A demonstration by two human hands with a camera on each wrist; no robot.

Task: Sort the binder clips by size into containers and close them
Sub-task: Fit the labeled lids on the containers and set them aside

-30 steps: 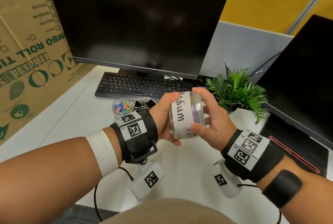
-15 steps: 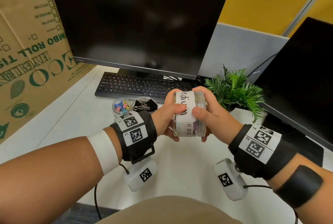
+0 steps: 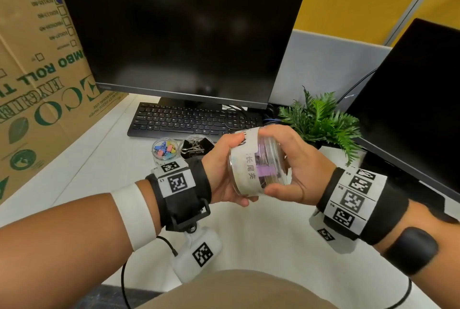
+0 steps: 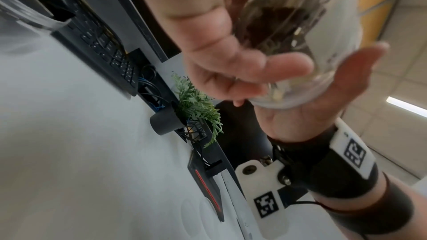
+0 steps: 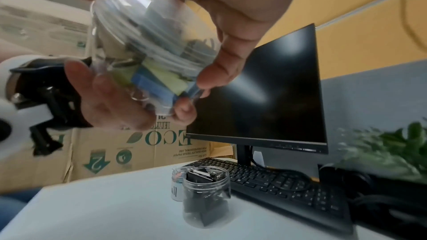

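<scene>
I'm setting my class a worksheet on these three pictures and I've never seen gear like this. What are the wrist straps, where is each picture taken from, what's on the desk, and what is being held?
No machine here: a person works with bare hands. The black straps with square printed codes carry small cameras. One picture comes from a head camera looking down at both hands; the other two come from the wrist cameras, looking along each hand.

The left hand and right hand both grip a clear plastic jar with a white label, held on its side above the white desk. Coloured binder clips show through it. The right hand is at the lid end, probably screwing it shut.

On the desk stand two open jars: one with small coloured clips, one with black clips. Behind them are a keyboard, a monitor and a small plant.
</scene>
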